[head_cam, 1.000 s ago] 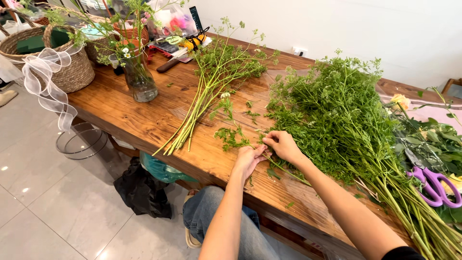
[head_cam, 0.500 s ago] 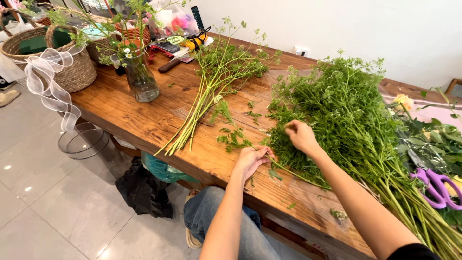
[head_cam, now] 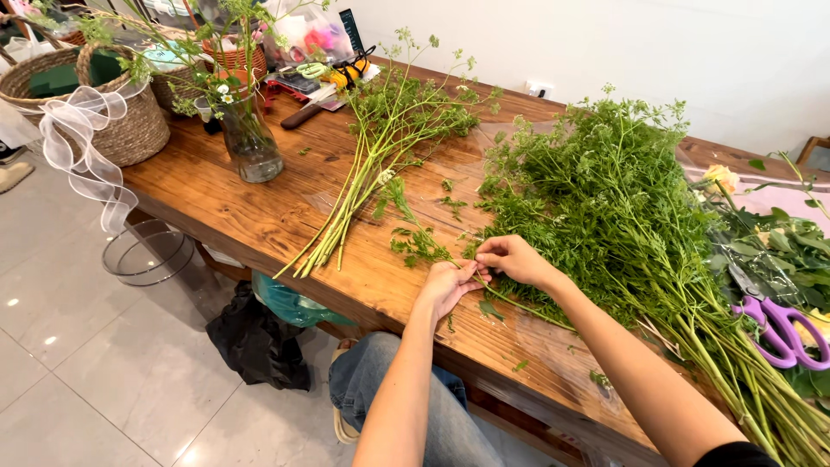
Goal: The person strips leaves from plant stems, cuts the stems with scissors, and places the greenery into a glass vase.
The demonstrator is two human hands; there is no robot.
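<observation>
My left hand [head_cam: 448,286] and my right hand [head_cam: 515,259] meet near the front edge of the wooden table [head_cam: 233,216]. Both pinch one thin green stem [head_cam: 421,246] whose feathery leaves lie just left of my fingers. A big heap of the same leafy greens [head_cam: 605,199] spreads to the right of my hands. A smaller bundle of long stems [head_cam: 372,164] lies to the left, its cut ends pointing at the table's front edge.
A glass vase with small flowers [head_cam: 249,143] and woven baskets with a white ribbon [head_cam: 104,112] stand at the left. Purple scissors [head_cam: 782,327] lie at the right by yellow roses [head_cam: 722,177]. Small tools lie at the back. Dark bags [head_cam: 259,342] sit on the tiled floor.
My right hand reached up into the heap of greens, then came back down to my left hand. Both now hold one stem. The left hand has barely moved.
</observation>
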